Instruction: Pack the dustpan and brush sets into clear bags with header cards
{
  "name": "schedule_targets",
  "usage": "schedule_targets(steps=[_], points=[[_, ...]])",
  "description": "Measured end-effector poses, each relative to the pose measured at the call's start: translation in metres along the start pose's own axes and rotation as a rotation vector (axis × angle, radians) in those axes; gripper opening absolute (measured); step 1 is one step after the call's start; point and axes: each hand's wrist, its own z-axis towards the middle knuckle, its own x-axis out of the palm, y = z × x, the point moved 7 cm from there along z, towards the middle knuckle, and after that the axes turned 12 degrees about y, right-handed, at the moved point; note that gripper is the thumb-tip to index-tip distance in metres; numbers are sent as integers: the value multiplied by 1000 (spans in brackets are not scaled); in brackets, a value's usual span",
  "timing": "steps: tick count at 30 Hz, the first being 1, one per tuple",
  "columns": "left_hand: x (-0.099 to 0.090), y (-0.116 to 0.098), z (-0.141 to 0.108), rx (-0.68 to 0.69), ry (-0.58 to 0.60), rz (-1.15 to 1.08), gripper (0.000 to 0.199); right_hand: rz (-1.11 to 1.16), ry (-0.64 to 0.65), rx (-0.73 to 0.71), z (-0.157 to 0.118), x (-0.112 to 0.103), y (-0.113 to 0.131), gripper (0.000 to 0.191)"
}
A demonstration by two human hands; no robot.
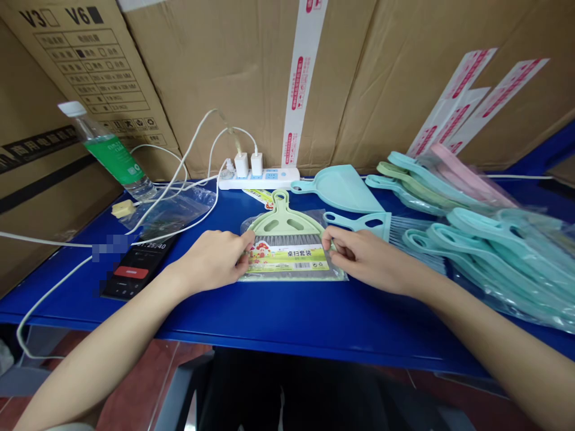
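Note:
A green brush and dustpan set [290,224] lies in a clear plastic bag on the blue table, handle toward the boxes, with a yellow and white label card [296,258] across its lower part. My left hand [220,257] pinches the bag's left edge with curled fingers. At the opposite edge, my right hand [353,254] has its fingers closed on the bag. Behind and to the right lie a loose light-blue dustpan [344,188] and a light-blue brush [359,222], partly behind my right hand.
Bagged blue, green and pink sets [507,245] are piled at the right. A power strip [281,177] with white cables, a water bottle [114,157] and a phone [137,269] are at the left and back. Cardboard boxes [251,66] stand behind the table [278,317].

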Motion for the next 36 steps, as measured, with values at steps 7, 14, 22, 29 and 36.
schedule_targets(steps=[7,14,22,29,36], points=[[-1,0,-1,2,-18,58,22,-24,5,15,0,1,1,13],[1,0,0,30,-23,70,23,-36,-17,-17,-1,0,1,11],[1,1,0,31,-37,92,30,-29,-20,-29,-1,1,0,10],[1,1,1,25,-39,93,35,-36,-12,-19,-1,1,0,11],[1,1,1,23,-40,103,32,-35,-14,-36,-1,0,-1,9]])
